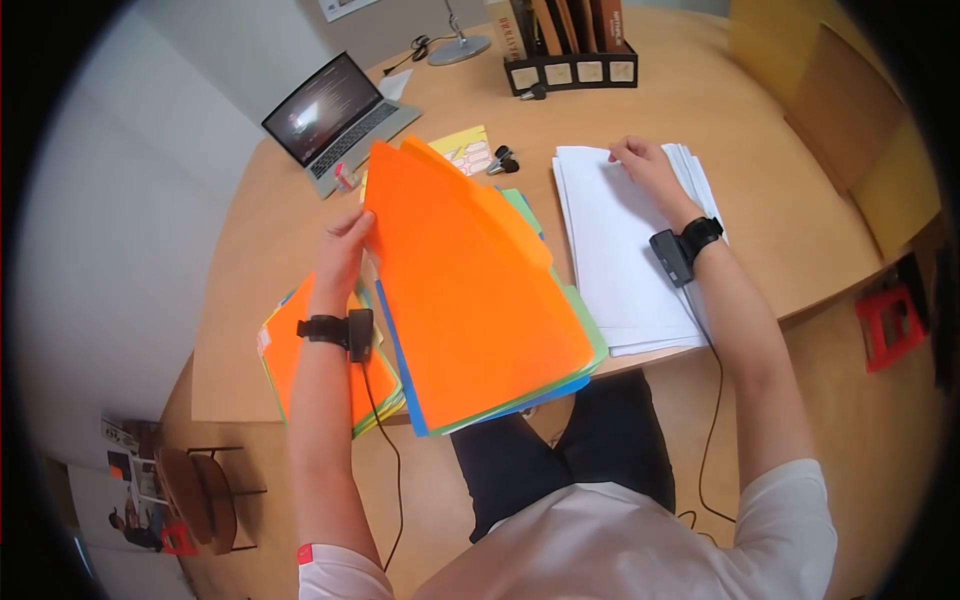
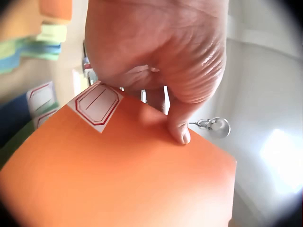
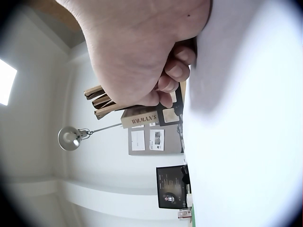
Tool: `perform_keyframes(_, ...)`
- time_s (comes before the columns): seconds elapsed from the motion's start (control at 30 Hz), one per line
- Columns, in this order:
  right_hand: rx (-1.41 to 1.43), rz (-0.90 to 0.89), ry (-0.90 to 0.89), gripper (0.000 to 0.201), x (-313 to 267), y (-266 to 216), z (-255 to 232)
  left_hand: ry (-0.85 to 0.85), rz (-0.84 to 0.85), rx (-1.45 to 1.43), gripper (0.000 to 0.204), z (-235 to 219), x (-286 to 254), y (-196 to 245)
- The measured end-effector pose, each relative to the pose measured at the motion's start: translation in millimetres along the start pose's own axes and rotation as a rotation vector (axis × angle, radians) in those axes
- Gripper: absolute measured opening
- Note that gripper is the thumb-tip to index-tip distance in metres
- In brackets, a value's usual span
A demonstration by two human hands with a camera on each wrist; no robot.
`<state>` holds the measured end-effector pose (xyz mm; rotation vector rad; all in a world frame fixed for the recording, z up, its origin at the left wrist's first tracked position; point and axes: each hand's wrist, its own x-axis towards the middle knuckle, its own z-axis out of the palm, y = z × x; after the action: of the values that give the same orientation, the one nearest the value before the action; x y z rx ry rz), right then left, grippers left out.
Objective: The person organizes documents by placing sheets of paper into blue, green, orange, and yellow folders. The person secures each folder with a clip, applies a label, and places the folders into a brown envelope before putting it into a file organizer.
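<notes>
The left hand (image 1: 343,250) pinches the left edge of an orange folder (image 1: 460,310), its thumb on the face in the left wrist view, where a red-bordered label (image 2: 98,105) shows near the hand. Green and blue folders (image 1: 400,365) lie under or behind the orange one. Above the far part of a stack of white paper (image 1: 625,260), the right hand (image 1: 650,175) has its fingers curled, with nothing visible in them; whether it touches the paper I cannot tell. Another pile of folders (image 1: 300,350), orange on top, lies beneath the left forearm.
A laptop (image 1: 335,115) stands at the back left, near a lamp (image 1: 458,48). Black clips (image 1: 503,160) and a yellow label sheet (image 1: 465,148) lie beyond the folders. A black organizer (image 1: 570,72) with books is at the back. Cables hang from both wrists.
</notes>
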<state>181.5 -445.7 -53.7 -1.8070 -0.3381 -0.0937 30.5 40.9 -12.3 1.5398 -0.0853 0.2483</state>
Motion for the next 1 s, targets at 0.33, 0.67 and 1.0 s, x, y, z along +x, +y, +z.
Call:
perform_keyframes(0.33,-0.036,-0.019,0.001,0.027,-0.4,-2.1,3.2,-0.011,0.035,-0.306,0.024,7.7,-5.5,-27.0)
perform_keyframes(0.67,-0.088,0.129,-0.039,0.03,3.5,-17.2,-1.1,0.024,-0.091,-0.153,0.022,14.8,-11.8,-15.4)
perform_keyframes(1.0,-1.365,0.204,-0.312,0.076,-37.0,-92.3,-63.7,-0.007,0.073,-0.465,0.029,4.9,-10.5,-14.9)
